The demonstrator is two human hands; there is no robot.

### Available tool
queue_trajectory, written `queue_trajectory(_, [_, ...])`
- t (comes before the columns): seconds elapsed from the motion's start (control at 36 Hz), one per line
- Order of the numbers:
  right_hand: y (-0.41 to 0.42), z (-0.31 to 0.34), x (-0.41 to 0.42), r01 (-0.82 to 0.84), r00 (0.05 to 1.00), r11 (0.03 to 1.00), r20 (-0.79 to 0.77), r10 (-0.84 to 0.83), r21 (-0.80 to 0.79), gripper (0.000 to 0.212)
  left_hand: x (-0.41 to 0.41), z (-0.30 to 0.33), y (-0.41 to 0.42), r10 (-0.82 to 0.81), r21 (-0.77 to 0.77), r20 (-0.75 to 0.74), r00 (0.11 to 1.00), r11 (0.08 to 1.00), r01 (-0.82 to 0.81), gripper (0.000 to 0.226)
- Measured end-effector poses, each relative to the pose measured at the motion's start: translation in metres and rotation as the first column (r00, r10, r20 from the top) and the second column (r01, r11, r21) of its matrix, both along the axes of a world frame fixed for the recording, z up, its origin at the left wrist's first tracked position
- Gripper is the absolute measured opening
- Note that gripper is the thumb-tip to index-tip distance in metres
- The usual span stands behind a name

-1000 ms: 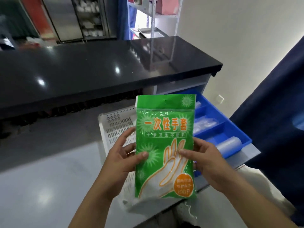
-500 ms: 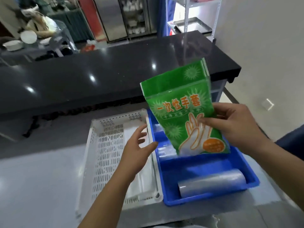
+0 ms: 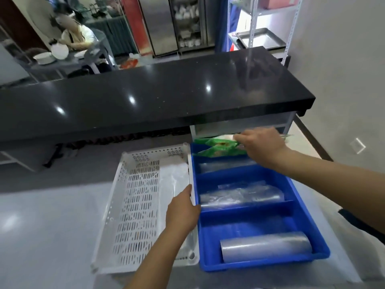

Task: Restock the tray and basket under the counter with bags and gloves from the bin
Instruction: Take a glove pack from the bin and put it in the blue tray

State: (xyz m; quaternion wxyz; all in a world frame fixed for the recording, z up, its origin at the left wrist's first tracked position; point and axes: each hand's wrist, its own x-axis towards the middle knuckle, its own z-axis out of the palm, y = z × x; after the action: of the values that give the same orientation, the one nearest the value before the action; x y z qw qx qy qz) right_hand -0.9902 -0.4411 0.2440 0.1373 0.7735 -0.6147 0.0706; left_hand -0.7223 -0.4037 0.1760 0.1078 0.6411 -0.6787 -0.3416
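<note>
While the right hand [image 3: 261, 146] reaches far: it is closed on the green pack of gloves [image 3: 216, 147] and lowers it at the back part of the blue tray [image 3: 308, 207], under the edge of the black table [image 3: 145, 101]
Left hand: the left hand [image 3: 183, 211] is open and holds nothing; it rests where the white basket [image 3: 129, 207] meets the blue tray
Blue tray: it has four parts; see-through rolls of bags lie in three of them, the nearest roll [image 3: 264, 248] being the easiest to see
White basket: a flat stack of clear bags [image 3: 174, 178] lies along its right side; the rest looks bare
Done so far: I think some bags are in place and the gloves are almost put down
Left to do: let go of the pack; maybe add more to the basket
Hard to see: the pack is blurry and partly behind the hand, so I cannot tell if it touches the tray floor; the bin is not in view
</note>
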Motion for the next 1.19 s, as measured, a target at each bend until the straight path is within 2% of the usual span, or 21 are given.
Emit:
queue_trajectory(0.08, [-0.015,-0.018,0.009,-0.006,0.996,0.998,-0.093,0.012,0.059,0.029,-0.001,-0.002,0.000,-0.002,-0.007,0.039,0.999,1.000,0.002,0.067])
queue_trajectory(0.22, [-0.035,-0.046,0.018,-0.033,0.992,0.996,-0.122,0.043,0.088,0.046,0.000,-0.003,-0.001,-0.021,0.037,0.032,0.999,0.999,0.020,0.069])
queue_trajectory(0.31, [-0.043,-0.051,0.019,-0.032,0.990,0.991,-0.131,0.049,0.131,0.043,0.000,-0.002,-0.002,-0.031,0.059,0.018,0.999,0.998,0.030,0.071])
queue_trajectory(0.42, [-0.051,-0.047,0.018,-0.013,0.991,0.975,-0.126,0.042,0.221,0.028,0.000,-0.001,-0.004,-0.015,0.084,-0.023,1.000,0.996,0.017,0.072])
queue_trajectory(0.5, [-0.055,-0.040,0.018,-0.010,0.992,0.958,-0.121,0.047,0.285,0.035,-0.001,-0.001,-0.005,-0.004,0.087,-0.033,0.999,0.996,0.007,0.073])
queue_trajectory(0.64, [-0.064,-0.017,0.012,-0.038,0.998,0.922,-0.027,0.052,0.386,0.037,0.000,-0.001,-0.004,-0.001,0.081,-0.052,0.999,0.997,0.005,0.073])
queue_trajectory(0.72, [-0.069,-0.012,0.011,0.020,1.000,0.894,-0.002,-0.021,0.448,0.047,0.000,0.000,-0.004,0.009,0.091,-0.070,0.998,0.996,-0.003,0.073])
queue_trajectory(0.81, [-0.070,-0.013,0.014,0.113,0.993,0.930,-0.017,-0.114,0.351,0.049,0.000,0.001,-0.004,0.010,0.106,-0.088,0.996,0.994,-0.001,0.072])
queue_trajectory(0.89, [-0.057,-0.029,0.022,0.143,0.987,0.981,0.058,-0.151,0.134,0.054,-0.001,0.000,-0.004,0.010,0.107,-0.108,0.994,0.994,0.002,0.068])
queue_trajectory(0.94, [-0.042,-0.048,0.030,0.146,0.979,0.986,0.128,-0.156,0.085,0.055,0.000,0.000,-0.004,0.015,0.111,-0.118,0.993,0.994,-0.002,0.066])
queue_trajectory(1.0, [-0.029,-0.069,0.035,0.200,0.950,0.959,0.202,-0.240,0.199,0.056,0.001,-0.001,-0.003,0.017,0.117,-0.121,0.993,0.993,-0.002,0.064])
queue_trajectory(1.08, [-0.025,-0.094,0.031,0.256,0.889,0.864,0.244,-0.387,0.434,0.073,0.001,0.001,-0.003,0.031,0.120,-0.116,0.993,0.993,-0.017,0.069])
queue_trajectory(1.19, [-0.032,-0.109,0.021,0.238,0.886,0.836,0.243,-0.396,0.494,0.084,0.000,0.003,-0.003,0.054,0.128,-0.118,0.992,0.991,-0.039,0.070])
